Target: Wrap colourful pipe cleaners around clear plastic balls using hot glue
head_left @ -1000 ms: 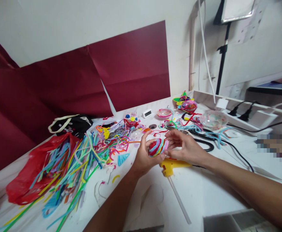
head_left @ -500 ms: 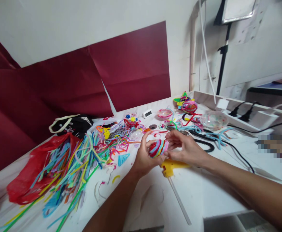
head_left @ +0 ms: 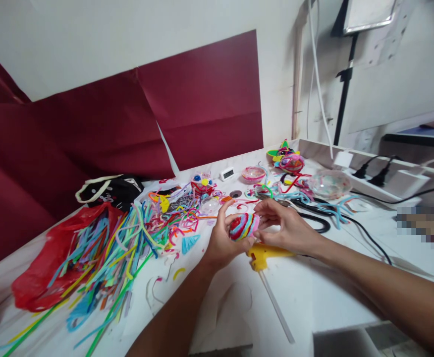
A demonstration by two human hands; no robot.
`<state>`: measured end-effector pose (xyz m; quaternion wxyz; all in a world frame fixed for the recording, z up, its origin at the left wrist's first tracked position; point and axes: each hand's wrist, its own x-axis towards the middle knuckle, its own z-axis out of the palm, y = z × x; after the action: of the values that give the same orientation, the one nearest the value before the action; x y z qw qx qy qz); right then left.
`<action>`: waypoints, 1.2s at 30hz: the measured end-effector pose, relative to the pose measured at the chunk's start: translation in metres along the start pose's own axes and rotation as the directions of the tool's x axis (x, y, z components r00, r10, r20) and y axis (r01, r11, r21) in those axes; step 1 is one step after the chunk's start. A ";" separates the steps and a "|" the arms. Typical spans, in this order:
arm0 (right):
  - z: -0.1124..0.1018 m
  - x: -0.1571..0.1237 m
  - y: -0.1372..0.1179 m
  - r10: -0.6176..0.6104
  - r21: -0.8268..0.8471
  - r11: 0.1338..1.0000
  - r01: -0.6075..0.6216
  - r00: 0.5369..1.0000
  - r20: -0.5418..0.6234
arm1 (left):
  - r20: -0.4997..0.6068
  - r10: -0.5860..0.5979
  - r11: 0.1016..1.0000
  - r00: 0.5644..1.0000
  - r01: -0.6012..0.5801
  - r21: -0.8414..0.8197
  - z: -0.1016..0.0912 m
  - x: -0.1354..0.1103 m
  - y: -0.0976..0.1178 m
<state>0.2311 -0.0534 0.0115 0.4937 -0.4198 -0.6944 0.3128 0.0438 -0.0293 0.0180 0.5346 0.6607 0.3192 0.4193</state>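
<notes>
A small rounded piece wrapped in pipe-cleaner stripes of red, yellow, blue and pink, a striped ball [head_left: 242, 226], is held up over the table. My left hand [head_left: 220, 235] is closed around its left side, thumb below and fingers behind. The fingertips of my right hand [head_left: 280, 225] pinch its pink right edge. Just beneath the hands lies a yellow glue gun [head_left: 263, 255] with a clear glue stick [head_left: 278, 310] sticking out toward me. The far side of the ball is hidden.
Loose pipe cleaners [head_left: 120, 258] spill from a red plastic bag [head_left: 49, 267] on the left. Behind are a small digital clock [head_left: 227, 173], clear bowls [head_left: 253, 174], a colourful finished figure [head_left: 289, 157] and black-handled pliers [head_left: 317, 223]. A power strip [head_left: 384, 186] with cables runs along the right.
Both hands keep nearly the same hold on the striped ball. The camera view has shifted very slightly.
</notes>
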 end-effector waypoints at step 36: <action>0.001 0.001 -0.005 0.027 -0.184 0.983 -0.021 0.999 0.028 | 0.014 0.074 0.987 0.997 -0.076 0.140 -0.003 0.002 -0.004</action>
<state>0.2281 -0.0551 0.0161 0.4384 -0.4671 -0.7226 0.2599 0.0418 -0.0257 0.0149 0.4720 0.7100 0.3205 0.4128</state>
